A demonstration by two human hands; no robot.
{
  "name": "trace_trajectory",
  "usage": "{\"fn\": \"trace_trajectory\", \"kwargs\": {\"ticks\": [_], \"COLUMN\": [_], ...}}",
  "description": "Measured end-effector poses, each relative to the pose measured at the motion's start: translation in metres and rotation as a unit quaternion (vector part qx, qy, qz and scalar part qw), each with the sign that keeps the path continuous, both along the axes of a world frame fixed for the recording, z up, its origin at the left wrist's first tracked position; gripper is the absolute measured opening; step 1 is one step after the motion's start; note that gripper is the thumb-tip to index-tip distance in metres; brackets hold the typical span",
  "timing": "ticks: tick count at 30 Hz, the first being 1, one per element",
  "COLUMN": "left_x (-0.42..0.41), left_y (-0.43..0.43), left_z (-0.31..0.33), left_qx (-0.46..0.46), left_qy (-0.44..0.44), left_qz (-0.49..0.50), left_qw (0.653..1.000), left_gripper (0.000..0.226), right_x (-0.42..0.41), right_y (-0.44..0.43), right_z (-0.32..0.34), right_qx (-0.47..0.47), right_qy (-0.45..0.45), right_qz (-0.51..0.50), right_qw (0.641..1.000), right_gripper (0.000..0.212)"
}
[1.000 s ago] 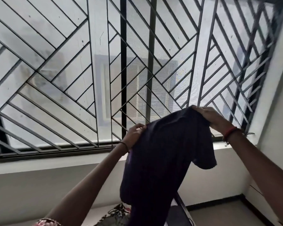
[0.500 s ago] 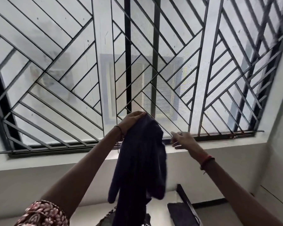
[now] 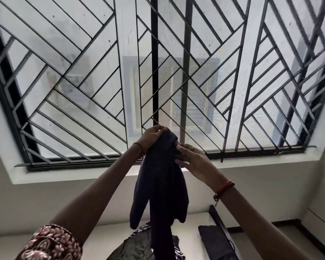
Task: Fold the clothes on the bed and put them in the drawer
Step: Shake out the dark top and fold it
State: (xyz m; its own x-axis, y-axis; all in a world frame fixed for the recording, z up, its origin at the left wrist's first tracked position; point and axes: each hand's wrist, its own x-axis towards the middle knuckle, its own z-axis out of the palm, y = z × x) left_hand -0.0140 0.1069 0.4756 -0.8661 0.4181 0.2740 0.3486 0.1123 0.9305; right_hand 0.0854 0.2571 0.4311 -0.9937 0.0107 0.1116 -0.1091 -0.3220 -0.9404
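Below the window grille (image 3: 83,91), in the head view, a dark garment (image 3: 160,184) hung in the air, a deep navy or purple cloth that looked almost black against the bright panes. It was bunched narrow at its top, which overlapped the grille's lowest bars, and fell from there in long loose folds. Two flaps, perhaps short sleeves, dangled to either side partway down, and its lower end ran out of the frame. The garment hung between the two raised forearms, with its gathered top under the left hand (image 3: 152,137) and its upper right edge against the right hand (image 3: 193,162). The left hand was clenched over the very top of the cloth, fingers curled round the bunch and bearing its weight, just in front of the grille's bottom rail. The right hand, slightly lower than the left and just below that rail, pinched a fold at the garment's side between thumb and fingers; how much cloth it held could not be told. A red bracelet (image 3: 223,190) circled the right wrist, a thin dark band (image 3: 139,147) the left, and a patterned sleeve (image 3: 53,243) covered the left upper arm. Far below the grille, behind the hanging cloth, lay a heap of patterned clothes (image 3: 139,246) and, to its right, a flat dark cloth (image 3: 214,241).
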Motion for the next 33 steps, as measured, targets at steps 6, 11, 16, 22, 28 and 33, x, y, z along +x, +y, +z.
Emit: {"fn": "trace_trajectory", "kwargs": {"ticks": [6,11,16,22,28,33], "left_x": [-0.007,0.006,0.037,0.052,0.041,0.03], "left_y": [-0.02,-0.026,-0.02,-0.011,-0.025,-0.032], "left_z": [-0.015,-0.02,-0.016,-0.031,-0.018,-0.009], "left_qx": [-0.1,-0.052,-0.022,-0.137,-0.158,-0.179], "left_qy": [0.065,0.048,0.035,0.129,0.166,0.144], "left_qz": [0.034,0.025,-0.02,-0.038,-0.072,-0.085], "left_qw": [0.992,0.997,0.999,0.982,0.971,0.969], "left_gripper": [0.02,0.017,0.028,0.032,0.012,0.006], "right_x": [0.01,0.021,0.014,0.014,0.017,0.013], "right_y": [0.007,0.002,-0.003,-0.003,0.005,0.006], "right_z": [0.024,0.038,0.029,0.023,0.02,0.014], "right_qx": [0.005,0.077,0.07,0.118,0.069,-0.025], "right_qy": [0.08,0.12,0.07,0.066,0.076,0.045], "right_qz": [-0.043,-0.067,-0.111,-0.054,-0.035,-0.034], "right_qw": [0.996,0.988,0.989,0.989,0.994,0.998], "right_gripper": [0.017,0.008,0.006,0.024,0.027,0.032]}}
